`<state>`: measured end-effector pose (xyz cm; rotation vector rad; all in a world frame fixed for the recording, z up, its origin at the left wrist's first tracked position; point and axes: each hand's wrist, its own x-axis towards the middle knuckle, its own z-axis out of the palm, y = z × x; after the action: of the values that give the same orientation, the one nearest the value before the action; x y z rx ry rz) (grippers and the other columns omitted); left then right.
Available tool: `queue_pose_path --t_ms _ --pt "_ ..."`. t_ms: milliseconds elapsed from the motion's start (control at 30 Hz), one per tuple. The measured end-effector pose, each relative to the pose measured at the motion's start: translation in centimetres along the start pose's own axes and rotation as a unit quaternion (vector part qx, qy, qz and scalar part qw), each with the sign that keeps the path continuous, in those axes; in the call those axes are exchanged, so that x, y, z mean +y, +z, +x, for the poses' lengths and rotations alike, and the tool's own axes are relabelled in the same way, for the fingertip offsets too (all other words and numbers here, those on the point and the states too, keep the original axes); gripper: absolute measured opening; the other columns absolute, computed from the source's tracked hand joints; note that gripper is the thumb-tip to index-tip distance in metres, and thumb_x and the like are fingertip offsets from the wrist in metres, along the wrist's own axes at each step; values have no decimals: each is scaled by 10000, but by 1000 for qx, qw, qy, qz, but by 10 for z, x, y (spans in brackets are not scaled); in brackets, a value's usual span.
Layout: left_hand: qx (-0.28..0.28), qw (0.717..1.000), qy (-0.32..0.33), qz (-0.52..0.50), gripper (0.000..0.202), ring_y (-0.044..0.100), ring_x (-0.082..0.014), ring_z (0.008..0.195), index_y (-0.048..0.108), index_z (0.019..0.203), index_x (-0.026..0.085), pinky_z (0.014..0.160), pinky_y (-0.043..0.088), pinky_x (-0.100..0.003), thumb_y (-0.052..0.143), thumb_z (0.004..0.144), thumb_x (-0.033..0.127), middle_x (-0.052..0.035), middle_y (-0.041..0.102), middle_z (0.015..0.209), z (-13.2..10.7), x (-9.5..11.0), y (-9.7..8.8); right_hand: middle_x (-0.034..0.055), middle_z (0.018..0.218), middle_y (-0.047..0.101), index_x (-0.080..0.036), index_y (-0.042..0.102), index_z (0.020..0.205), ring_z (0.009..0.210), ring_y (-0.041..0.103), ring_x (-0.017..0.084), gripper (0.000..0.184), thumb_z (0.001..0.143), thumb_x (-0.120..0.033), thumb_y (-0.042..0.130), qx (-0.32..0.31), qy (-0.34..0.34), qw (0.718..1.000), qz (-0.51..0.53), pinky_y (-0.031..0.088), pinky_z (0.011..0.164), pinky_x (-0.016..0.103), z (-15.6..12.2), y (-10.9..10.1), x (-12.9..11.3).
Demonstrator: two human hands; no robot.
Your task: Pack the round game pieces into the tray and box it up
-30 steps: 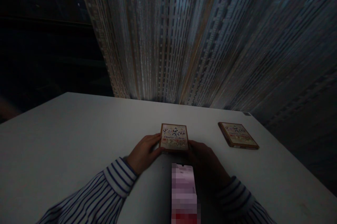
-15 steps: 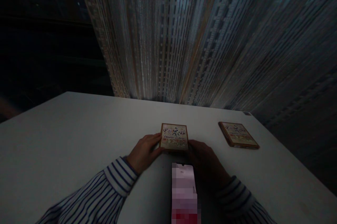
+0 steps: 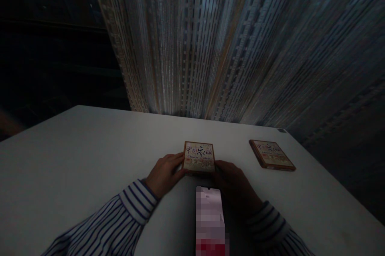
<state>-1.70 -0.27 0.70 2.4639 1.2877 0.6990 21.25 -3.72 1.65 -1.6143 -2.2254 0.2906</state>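
A small square Chinese chess box (image 3: pixel 199 157) with a brown rim and printed lid lies on the white table (image 3: pixel 99 160). My left hand (image 3: pixel 165 174) grips its left side, thumb at the near corner and fingers along the edge. On the opposite side, my right hand (image 3: pixel 236 186) holds the right edge, its fingers in shadow. Between my forearms, just nearer than the box, is a phone (image 3: pixel 209 216) with a lit, pixelated screen.
A second box of the same look (image 3: pixel 272 155) lies to the right on the table. Behind the far edge hangs a striped curtain (image 3: pixel 198 47). A small dark label (image 3: pixel 281 130) marks the far right corner. The left background is very dark.
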Motion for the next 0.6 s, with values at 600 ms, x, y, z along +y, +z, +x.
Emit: queue_pose_path --t_ms 600 --pt "44 998 11 47 496 362 -237 1259 419 1275 116 1037 305 -416 380 878 411 -144 424 1353 18 -6 5 184 1316 449 -80 436 1254 1215 418 250 473 841 -306 394 48 -78 996 0 350 1003 417 33 14 20"
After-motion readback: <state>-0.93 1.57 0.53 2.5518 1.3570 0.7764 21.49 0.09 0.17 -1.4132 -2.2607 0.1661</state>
